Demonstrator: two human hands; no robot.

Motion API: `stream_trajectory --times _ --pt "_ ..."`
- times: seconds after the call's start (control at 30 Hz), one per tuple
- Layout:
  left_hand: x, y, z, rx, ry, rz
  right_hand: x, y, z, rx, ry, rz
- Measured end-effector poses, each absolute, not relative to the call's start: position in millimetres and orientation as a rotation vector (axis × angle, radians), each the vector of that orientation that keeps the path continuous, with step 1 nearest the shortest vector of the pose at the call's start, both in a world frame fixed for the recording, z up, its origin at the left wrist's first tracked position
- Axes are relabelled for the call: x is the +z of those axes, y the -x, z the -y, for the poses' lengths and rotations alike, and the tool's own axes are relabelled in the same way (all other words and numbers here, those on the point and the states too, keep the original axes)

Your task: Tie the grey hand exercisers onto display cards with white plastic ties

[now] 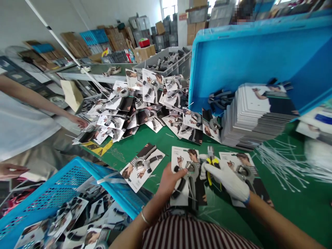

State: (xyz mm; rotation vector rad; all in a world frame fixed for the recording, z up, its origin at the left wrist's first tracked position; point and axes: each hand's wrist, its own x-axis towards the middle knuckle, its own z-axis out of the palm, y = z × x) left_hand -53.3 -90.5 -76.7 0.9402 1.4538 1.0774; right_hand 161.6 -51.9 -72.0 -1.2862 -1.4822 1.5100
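My left hand (168, 180), bare with a bracelet at the wrist, is closed on a printed card with a grey hand gripper tied to it (187, 178), thumb pressing on top. My right hand (228, 181) wears a white glove and grips yellow-handled cutters (213, 162) whose tip sits at the card's upper right edge. Another carded hand gripper (246, 173) lies partly under my right hand. A third one (142, 166) lies flat to the left on the green table (290, 204).
A heap of carded grippers (145, 107) covers the table's far side. A tilted blue crate (254, 58) holds a stack of blank cards (259, 114). White cable ties (282, 162) lie at right. A blue basket (64, 193) of finished cards sits at lower left. Another person's hand (77, 121) reaches in from the left.
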Motion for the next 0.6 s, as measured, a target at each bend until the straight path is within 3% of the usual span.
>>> stream_trajectory --times 0.07,0.13,0.2,0.27,0.6 --pt "-59.1 67.3 79.2 1.139 -0.926 -1.431 -56.4 -169.8 45.2 1.211 1.323 2.103" --pt "-43.4 77.3 69.1 1.152 -0.934 -1.399 -42.3 -171.3 37.9 0.616 1.285 2.669" --pt "-33.8 80.8 61.9 1.123 -0.945 -1.378 -30.9 -166.0 30.9 0.067 1.204 2.911" --pt "-30.7 79.4 57.7 1.091 -0.943 -1.375 -22.3 -156.5 25.1 -0.241 1.099 3.001" --pt "-44.1 77.1 51.8 1.052 -0.915 -1.348 -13.4 -128.8 22.4 -0.345 1.055 3.059"
